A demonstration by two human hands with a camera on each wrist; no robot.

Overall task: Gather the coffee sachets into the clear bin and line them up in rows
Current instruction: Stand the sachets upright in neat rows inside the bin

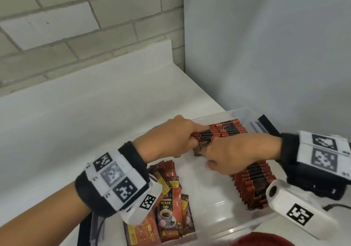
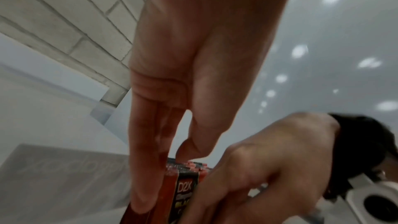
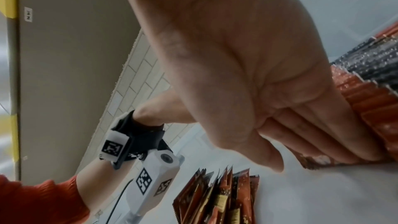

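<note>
The clear bin (image 1: 239,111) stands on a white counter. Red-and-black coffee sachets (image 1: 228,129) stand on edge in a row at its far side. My left hand (image 1: 191,137) pinches the near end of that row, fingers on the front "D2X" sachet (image 2: 185,192) and thumb on top. From the other side my right hand (image 1: 207,151) curls its fingers round the same front sachets; its thumb is free. A second upright row (image 1: 254,183) fills the bin's right side. Loose sachets (image 1: 169,207) lie in a heap at the near left; whether they are inside the bin is unclear.
A brick wall rises behind the counter and a plain white wall (image 1: 266,56) stands close on the right. A black object (image 1: 266,124) lies behind the bin. A dark cable (image 1: 331,206) runs at the right edge. Bare counter (image 1: 76,122) stretches to the left.
</note>
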